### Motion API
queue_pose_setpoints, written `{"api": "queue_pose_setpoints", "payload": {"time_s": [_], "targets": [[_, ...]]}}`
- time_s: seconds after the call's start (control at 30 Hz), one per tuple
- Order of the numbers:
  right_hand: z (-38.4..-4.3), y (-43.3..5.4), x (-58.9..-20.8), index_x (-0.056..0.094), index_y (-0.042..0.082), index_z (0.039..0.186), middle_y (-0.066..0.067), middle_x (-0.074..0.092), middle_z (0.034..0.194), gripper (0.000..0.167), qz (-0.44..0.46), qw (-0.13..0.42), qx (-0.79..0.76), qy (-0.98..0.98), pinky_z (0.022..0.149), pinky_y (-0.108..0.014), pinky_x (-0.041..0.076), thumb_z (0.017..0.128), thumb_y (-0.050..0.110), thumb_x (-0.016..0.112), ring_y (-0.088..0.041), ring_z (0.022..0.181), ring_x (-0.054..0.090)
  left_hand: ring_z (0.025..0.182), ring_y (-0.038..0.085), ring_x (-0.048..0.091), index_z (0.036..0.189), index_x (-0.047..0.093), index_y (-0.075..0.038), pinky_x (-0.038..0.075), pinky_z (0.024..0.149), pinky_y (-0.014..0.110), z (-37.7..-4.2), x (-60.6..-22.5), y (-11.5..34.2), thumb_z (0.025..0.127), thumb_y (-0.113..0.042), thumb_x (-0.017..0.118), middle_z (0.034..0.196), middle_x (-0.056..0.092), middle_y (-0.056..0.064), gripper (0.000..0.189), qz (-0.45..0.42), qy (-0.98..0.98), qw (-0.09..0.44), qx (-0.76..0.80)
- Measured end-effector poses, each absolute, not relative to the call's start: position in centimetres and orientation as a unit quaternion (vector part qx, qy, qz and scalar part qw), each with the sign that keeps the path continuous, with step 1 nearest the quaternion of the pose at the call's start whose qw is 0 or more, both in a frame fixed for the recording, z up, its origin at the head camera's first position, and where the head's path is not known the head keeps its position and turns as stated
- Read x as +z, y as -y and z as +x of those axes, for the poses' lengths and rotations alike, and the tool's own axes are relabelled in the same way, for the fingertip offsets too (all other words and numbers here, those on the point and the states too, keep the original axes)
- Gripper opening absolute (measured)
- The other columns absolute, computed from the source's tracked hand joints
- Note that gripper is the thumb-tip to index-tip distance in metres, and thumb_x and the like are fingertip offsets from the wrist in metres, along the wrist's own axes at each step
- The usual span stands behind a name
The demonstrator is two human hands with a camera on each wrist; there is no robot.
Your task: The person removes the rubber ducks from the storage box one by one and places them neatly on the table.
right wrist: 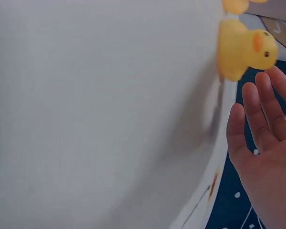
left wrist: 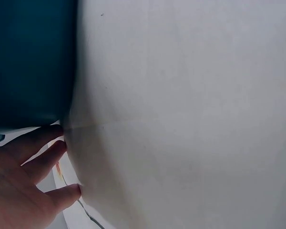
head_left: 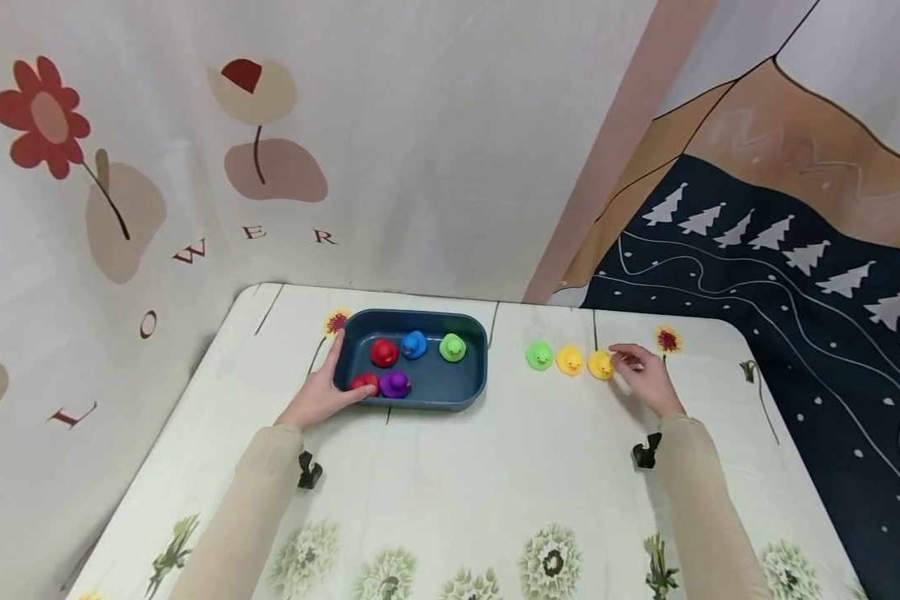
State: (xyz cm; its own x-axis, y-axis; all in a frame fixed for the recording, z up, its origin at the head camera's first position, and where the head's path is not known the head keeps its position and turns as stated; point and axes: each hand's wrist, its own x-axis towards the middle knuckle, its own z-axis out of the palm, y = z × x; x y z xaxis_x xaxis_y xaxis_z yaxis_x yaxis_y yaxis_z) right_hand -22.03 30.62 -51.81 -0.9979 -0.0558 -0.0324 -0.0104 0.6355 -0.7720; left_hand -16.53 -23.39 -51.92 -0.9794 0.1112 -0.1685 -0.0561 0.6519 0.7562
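Observation:
My left hand holds the left end of a dark blue tray, its thumb over the front rim and its fingers along the left side. Inside lie a blue toy duck, a green duck, a purple duck and two red ducks, one the back red duck and the other, the front red duck, beside the thumb. My right hand has its fingertips right at the head of the rightmost yellow duck; in the right wrist view its fingers look nearly straight beside that yellow duck.
To the left of that duck, another yellow duck and a light green duck stand in a row on the white table. A patterned cloth wall rises behind the table's far edge.

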Motion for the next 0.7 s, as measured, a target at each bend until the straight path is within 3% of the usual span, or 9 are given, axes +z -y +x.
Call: {"api": "queue_pose_setpoints", "payload": {"time_s": [0.23,0.4,0.6,0.7], "targets": [[-21.9,-30.5,-50.9,0.058,-0.002,0.125,-0.020,0.056,0.122,0.032,-0.023,-0.007,-0.458,-0.889,0.095,-0.048,0.041,0.100,0.018,0.051,-0.031,0.109,0.050,0.129,0.053,0.035,0.154,-0.012,-0.030,0.035,0.097,0.066,-16.6,-52.1,23.6,0.081,-0.054,0.072,0.155,0.015,0.028,0.114,0.014,-0.904,0.103,0.415],[-21.4,-29.5,-49.8,0.061,-0.002,0.123,-0.018,0.058,0.124,0.030,-0.035,-0.015,-0.472,-0.881,0.092,-0.034,0.043,0.100,0.016,0.052,-0.025,0.107,0.051,0.129,0.053,0.034,0.154,-0.012,-0.029,0.035,0.097,0.066,-16.7,-52.1,23.6,0.081,-0.054,0.072,0.155,0.015,0.028,0.114,0.017,-0.905,0.101,0.413],[-21.3,-28.2,-49.5,0.063,-0.001,0.119,-0.017,0.061,0.118,0.027,-0.063,-0.030,-0.484,-0.872,0.092,-0.036,0.042,0.099,0.015,0.054,-0.022,0.105,0.053,0.131,0.053,0.031,0.154,-0.012,-0.029,0.034,0.098,0.066,-16.7,-52.2,23.6,0.081,-0.055,0.072,0.156,0.013,0.026,0.114,0.018,-0.905,0.099,0.413],[-21.1,-27.4,-49.1,0.064,-0.003,0.117,-0.018,0.061,0.115,0.024,-0.084,-0.038,-0.494,-0.865,0.091,-0.029,0.043,0.098,0.009,0.055,-0.015,0.102,0.054,0.131,0.053,0.031,0.154,-0.012,-0.030,0.034,0.097,0.067,-16.7,-52.3,23.5,0.080,-0.056,0.072,0.156,0.013,0.026,0.115,0.018,-0.905,0.098,0.415]]}}
